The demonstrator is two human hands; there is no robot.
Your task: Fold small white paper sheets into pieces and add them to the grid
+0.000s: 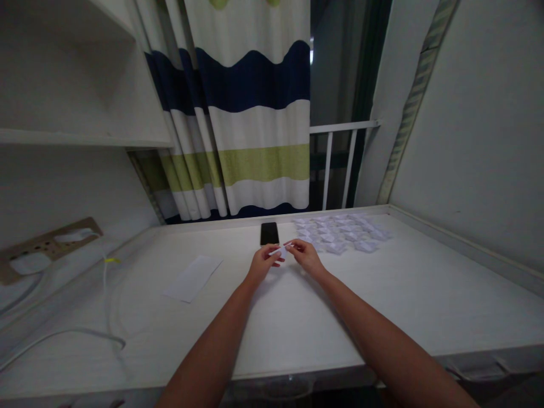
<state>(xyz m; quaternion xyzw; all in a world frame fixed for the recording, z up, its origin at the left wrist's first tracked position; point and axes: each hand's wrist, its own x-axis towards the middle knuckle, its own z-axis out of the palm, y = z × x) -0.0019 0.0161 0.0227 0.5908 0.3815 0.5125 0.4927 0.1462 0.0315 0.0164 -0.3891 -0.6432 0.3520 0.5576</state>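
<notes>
Small white paper piece (283, 251), pinched by left hand (263, 262) and right hand (306, 256); long axis roughly eight to two o'clock. Black smartphone (269, 233), eleven o'clock. Folded paper pieces (340, 230), two to three. Paper sheet (194, 278), eight to nine. White desktop (382, 300) beneath. Striped curtain (259, 85), near twelve; white railing (344, 126), one.

Held slip (283, 253), loose sheet (193, 279) and folded pieces (334, 247) all look like matt paper. Desktop (297, 334) is smooth, low-sheen, faintly wood-grained; smartphone (269, 233) front looks smooth, glass-like. Curtain (259, 82) is matt cloth, railing (346, 127) looks like painted metal, cable (76, 330) has smooth plastic sheathing.
</notes>
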